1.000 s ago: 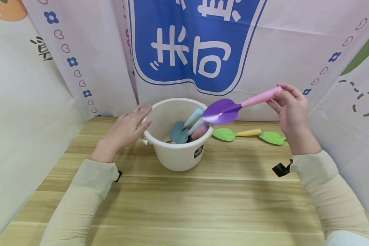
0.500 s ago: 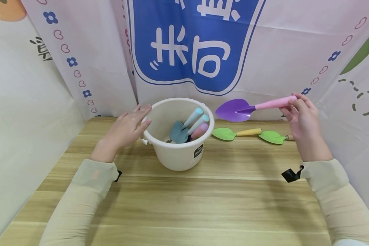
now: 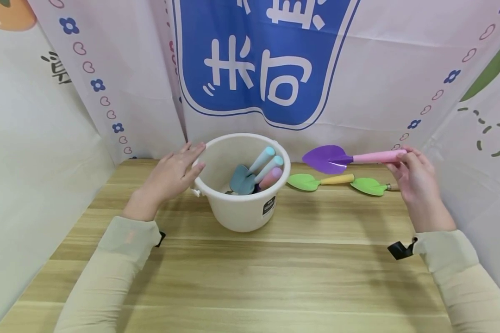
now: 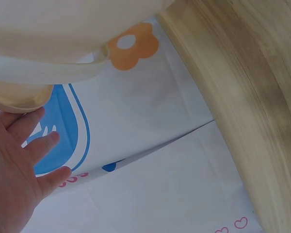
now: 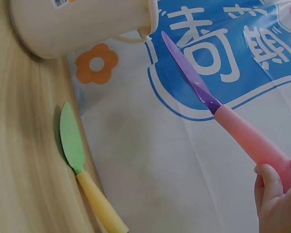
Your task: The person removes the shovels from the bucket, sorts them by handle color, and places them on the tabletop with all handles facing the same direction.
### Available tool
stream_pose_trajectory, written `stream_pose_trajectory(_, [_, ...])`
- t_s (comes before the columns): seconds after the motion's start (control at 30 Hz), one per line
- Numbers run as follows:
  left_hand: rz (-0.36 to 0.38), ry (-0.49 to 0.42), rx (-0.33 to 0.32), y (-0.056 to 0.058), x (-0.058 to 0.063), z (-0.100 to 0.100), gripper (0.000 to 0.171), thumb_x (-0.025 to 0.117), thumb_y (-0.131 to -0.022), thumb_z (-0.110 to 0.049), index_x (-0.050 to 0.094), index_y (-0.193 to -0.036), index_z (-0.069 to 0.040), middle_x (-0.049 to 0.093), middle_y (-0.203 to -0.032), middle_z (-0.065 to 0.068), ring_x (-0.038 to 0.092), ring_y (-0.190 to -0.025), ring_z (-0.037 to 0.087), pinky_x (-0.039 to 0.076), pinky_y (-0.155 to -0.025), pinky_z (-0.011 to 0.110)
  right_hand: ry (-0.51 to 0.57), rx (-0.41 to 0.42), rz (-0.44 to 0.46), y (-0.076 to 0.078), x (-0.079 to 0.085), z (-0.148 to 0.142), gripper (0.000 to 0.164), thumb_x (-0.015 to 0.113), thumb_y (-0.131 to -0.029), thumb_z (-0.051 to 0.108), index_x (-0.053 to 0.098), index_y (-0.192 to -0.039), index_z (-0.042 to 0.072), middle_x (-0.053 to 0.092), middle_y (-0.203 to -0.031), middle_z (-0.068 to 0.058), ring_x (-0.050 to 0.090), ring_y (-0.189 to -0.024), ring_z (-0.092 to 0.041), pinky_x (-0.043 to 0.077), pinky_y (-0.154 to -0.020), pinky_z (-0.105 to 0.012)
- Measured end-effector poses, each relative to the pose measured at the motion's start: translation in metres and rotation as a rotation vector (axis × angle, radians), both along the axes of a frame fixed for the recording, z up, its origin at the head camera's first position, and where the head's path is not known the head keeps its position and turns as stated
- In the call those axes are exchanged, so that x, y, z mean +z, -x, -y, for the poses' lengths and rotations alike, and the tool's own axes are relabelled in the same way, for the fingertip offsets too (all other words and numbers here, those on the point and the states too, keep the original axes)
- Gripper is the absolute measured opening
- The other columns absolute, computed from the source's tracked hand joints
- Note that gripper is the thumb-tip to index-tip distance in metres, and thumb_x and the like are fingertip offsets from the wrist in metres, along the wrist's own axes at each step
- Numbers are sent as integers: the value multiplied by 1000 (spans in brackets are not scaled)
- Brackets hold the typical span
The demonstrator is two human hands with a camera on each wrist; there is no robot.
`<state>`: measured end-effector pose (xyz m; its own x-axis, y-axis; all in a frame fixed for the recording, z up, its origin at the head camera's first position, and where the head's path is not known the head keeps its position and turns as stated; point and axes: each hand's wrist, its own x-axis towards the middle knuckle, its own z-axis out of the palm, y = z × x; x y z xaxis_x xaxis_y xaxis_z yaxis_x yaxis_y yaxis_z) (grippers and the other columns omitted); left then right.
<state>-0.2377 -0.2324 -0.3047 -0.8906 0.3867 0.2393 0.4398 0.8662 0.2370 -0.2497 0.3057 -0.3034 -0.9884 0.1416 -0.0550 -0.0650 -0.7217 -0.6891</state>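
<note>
A trowel with a purple blade and pink handle (image 3: 375, 157) is held by my right hand (image 3: 418, 185), which pinches the handle's end. Its blade points left, above the table in the right wrist view. My left hand (image 3: 168, 178) rests with fingers extended on the left rim of a white bucket (image 3: 237, 215); the left wrist view shows fingertips at the rim. Inside the bucket lean two blue-handled trowels (image 3: 243, 178) and a pink handle (image 3: 271, 177), their lower parts partly hidden. A green trowel with a yellow handle (image 3: 337, 179) lies on the table right of the bucket.
Another green trowel (image 3: 368, 186) lies farther right, its handle end hidden behind my right hand. The wooden table (image 3: 250, 277) meets a printed cloth (image 3: 146, 92) at the back, with cloth walls on both sides. A black strap piece (image 3: 401, 250) hangs by the right cuff.
My right hand has carried the purple trowel right, away from the bucket, then lowered it toward the green trowels. My left hand has stayed at the bucket rim.
</note>
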Motion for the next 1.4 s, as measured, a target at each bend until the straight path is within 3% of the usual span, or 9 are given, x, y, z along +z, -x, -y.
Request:
stream_pose_trajectory(0.33, [1, 1, 2, -1, -1, 0, 67, 28, -111, -51, 29, -162, -7, 28, -166, 10, 20, -154, 36, 18, -118, 69, -31, 15, 91, 2, -25, -4, 21, 51, -98, -15, 52, -110, 3, 36, -126, -4, 66, -92, -18, 56, -93, -28])
stream_pose_trajectory(0.83, [7, -3, 1, -2, 0, -1, 67, 28, -111, -50, 28, -162, -7, 28, -166, 11, 19, -154, 35, 17, -118, 69, -106, 91, 139, -4, -56, -1, 16, 50, -100, -12, 51, -102, 3, 48, -105, -7, 65, -88, -16, 58, -88, -24])
stream_pose_trajectory(0.97, [5, -3, 1, -1, 0, -1, 67, 28, -111, -50, 28, -162, -7, 28, -166, 11, 19, -154, 35, 17, -118, 69, -126, 128, 168, -5, -63, 1, 18, 48, -100, -13, 52, -104, 4, 51, -104, -7, 66, -88, -15, 57, -88, -23])
stream_pose_trajectory(1.2, [8, -6, 1, -1, 0, -1, 67, 28, -111, -51, 29, -162, -8, 28, -166, 10, 19, -154, 34, 17, -118, 69, -155, 171, 206, -6, -70, 7, 27, 44, -101, -12, 41, -121, 6, 44, -113, -6, 67, -90, -12, 54, -94, -23])
stream_pose_trajectory(1.4, [-3, -6, -2, 0, 0, -1, 67, 28, -111, -50, 30, -161, -6, 29, -166, 11, 20, -154, 36, 17, -118, 70, -172, 186, 225, -8, -76, 10, 19, 46, -102, -9, 57, -102, 5, 55, -103, -5, 69, -89, -13, 56, -92, -24])
